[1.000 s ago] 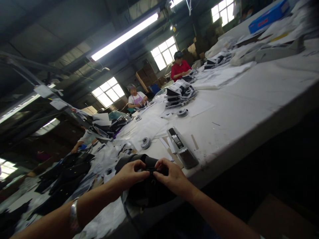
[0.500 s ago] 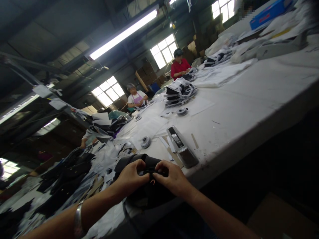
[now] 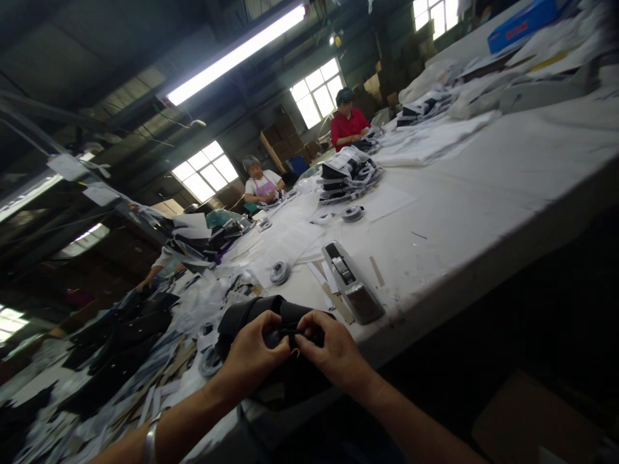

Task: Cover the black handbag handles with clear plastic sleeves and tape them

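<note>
A dark article of black material, with a curled upper edge and a small orange loop-like mark, lies at the table's near edge; its exact kind cannot be made out. My left hand pinches its edge between thumb and fingers, a silver bangle on that wrist. Close beside it, my right hand pinches the same edge, thumb tips almost meeting. What lies right between the fingertips is partly hidden. Just beyond my right hand stands a grey tape dispenser.
Coils of grey cord or tape lie on the white table. A stack of black and white pieces stands farther back. Black pieces and paper scraps cover the left side. Two co-workers sit across; another person's arm reaches in from the left.
The view has shifted slightly. Both hands keep their pinch on the black material, with only small finger movement. The arm at the far left has reached lower over the black pieces.
</note>
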A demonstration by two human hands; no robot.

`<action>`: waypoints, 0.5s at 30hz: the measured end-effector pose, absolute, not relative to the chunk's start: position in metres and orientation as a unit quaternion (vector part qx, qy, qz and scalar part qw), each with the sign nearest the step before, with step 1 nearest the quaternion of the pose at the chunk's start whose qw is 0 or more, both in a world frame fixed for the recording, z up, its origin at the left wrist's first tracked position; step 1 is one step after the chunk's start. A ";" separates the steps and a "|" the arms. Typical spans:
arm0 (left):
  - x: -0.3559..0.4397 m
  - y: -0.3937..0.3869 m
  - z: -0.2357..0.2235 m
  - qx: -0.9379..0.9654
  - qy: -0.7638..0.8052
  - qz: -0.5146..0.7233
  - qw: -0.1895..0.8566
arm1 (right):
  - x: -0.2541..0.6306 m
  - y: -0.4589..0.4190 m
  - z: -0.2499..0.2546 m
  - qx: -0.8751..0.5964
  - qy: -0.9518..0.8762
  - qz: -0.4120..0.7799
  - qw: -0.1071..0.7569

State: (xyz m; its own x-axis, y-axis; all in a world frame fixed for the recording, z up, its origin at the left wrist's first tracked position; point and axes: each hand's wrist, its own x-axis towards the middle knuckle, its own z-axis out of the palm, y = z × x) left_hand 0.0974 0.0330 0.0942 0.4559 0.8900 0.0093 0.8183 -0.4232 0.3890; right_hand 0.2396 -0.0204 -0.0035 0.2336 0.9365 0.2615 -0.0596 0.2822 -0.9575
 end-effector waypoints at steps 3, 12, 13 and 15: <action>0.097 0.032 0.098 0.835 0.510 0.094 0.183 | 0.243 -0.021 -0.005 -0.454 -0.477 0.415 0.627; 0.100 0.029 0.092 0.831 0.523 0.109 0.158 | 0.239 -0.025 -0.001 -0.486 -0.481 0.350 0.641; 0.101 0.028 0.091 0.832 0.521 0.109 0.158 | 0.238 -0.027 -0.002 -0.488 -0.474 0.349 0.644; 0.102 0.027 0.090 0.836 0.513 0.110 0.157 | 0.237 -0.028 -0.005 -0.490 -0.459 0.361 0.647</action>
State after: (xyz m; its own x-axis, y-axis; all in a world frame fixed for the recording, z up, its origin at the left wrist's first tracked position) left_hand 0.1018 0.0272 0.0896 0.4485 0.8935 0.0228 0.8241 -0.4233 0.3763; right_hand 0.2371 -0.0276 -0.0049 0.3180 0.9171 0.2405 -0.0182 0.2595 -0.9656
